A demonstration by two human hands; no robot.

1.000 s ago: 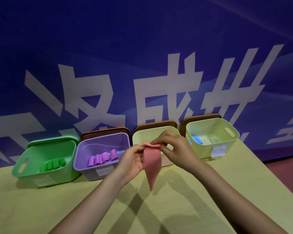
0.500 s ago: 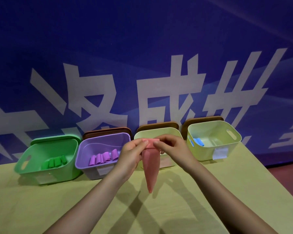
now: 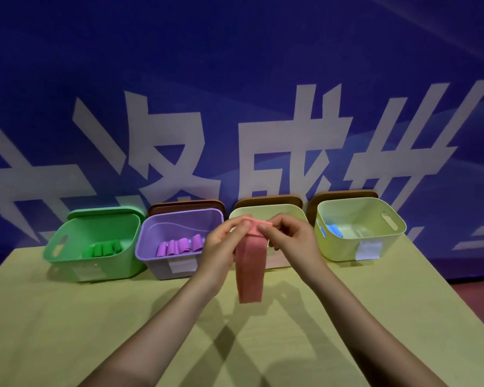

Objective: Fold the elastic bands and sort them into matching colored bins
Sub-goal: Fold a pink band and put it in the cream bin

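Head view looks down on a yellow-green table with four bins lined up along its far edge, in front of a blue banner printed with large white characters.

Both hands are raised above the table, in front of the third bin, a pale yellow one mostly hidden behind them. The left hand and the right hand each pinch the top edge of a pink band between thumb and fingertips, the two grips close together and narrow. The band's top is folded over flat between the fingers; the rest hangs straight down as a wide strip, its lower end clear of the table and throwing a shadow on the surface below.

At far left the green bin holds a row of green rolls. Just beside it the purple bin holds a row of purple rolls, and a white label sits on its front wall. At far right the light yellow bin holds a blue roll against its left wall and carries a white label on its front.

Brown lids stand upright behind the three right-hand bins; a green lid stands behind the green one.
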